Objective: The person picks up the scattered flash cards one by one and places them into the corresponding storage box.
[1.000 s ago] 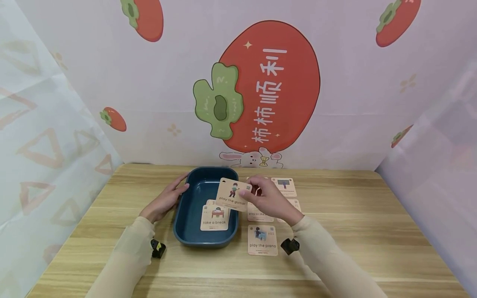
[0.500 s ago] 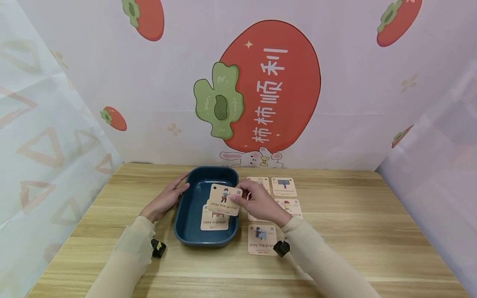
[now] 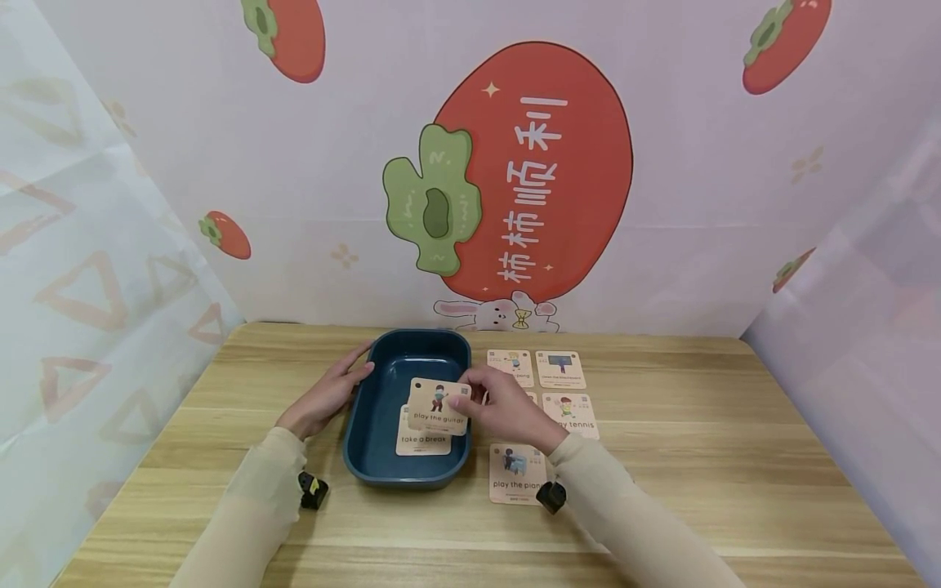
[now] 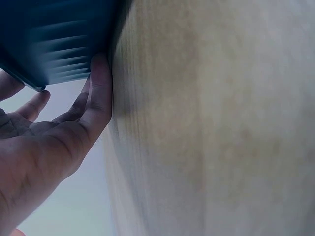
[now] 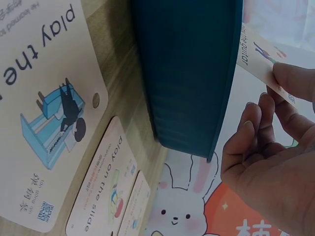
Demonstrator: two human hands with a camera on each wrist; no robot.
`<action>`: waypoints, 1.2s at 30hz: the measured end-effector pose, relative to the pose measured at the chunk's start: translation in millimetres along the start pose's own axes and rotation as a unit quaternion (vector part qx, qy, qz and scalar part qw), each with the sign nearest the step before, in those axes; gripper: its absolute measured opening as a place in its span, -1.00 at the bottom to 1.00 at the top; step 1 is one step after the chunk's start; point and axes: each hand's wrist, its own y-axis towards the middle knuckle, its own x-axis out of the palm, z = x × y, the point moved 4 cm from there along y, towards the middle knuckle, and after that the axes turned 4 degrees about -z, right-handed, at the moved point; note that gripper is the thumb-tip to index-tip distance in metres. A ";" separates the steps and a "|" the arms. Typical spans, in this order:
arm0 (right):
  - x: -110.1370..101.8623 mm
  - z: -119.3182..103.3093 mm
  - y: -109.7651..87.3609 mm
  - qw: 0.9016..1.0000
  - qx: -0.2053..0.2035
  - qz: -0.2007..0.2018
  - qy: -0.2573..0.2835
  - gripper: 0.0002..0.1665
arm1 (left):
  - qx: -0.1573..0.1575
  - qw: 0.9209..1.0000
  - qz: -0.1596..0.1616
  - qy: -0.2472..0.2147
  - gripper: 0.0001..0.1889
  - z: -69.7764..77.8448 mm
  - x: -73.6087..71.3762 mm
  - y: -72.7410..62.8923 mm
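Note:
In the head view my right hand [image 3: 507, 403] pinches a "play the guitar" flashcard [image 3: 432, 416] between thumb and fingers, over the right side of a dark blue plastic bin [image 3: 367, 469]. The right wrist view shows the card [image 5: 252, 61] above the bin's rim. Under it, a "take a break" flashcard [image 3: 423, 445] lies in the bin, partly covered. My left hand [image 3: 328, 394] holds the bin's left side, thumb at the rim and fingers along the ribbed outer wall [image 4: 59, 49] down near the table.
Right of the bin, several flashcards lie in rows: "play the piano" [image 3: 515, 482], "play tennis" [image 3: 573, 416], a blackboard card [image 3: 561, 371] and a partly hidden one [image 3: 510, 366]. "Play on the slide" [image 5: 106, 182] shows in the right wrist view. A printed backdrop [image 3: 662, 269] stands behind the wooden table [image 3: 698, 457].
My right hand has moved left and nearer with the guitar flashcard, bringing it further over the bin and over the "take a break" flashcard. The left hand and the bin have stayed put.

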 end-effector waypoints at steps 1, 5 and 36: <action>0.4 0.2 -0.4 1.000 -0.001 -0.001 -0.002 -0.88 | 0.001 1.000 0.000 0.001 -0.37 -0.1 -0.1 -0.2; 2.4 2.2 -1.6 1.000 -0.006 -0.009 -0.009 -0.91 | 0.002 1.000 -0.001 0.000 -0.37 -0.1 -1.1 -1.2; -0.5 8.1 -8.2 0.999 -0.004 -0.022 -0.022 -0.88 | 0.003 1.000 -0.003 0.000 -0.36 -1.5 -1.9 -0.6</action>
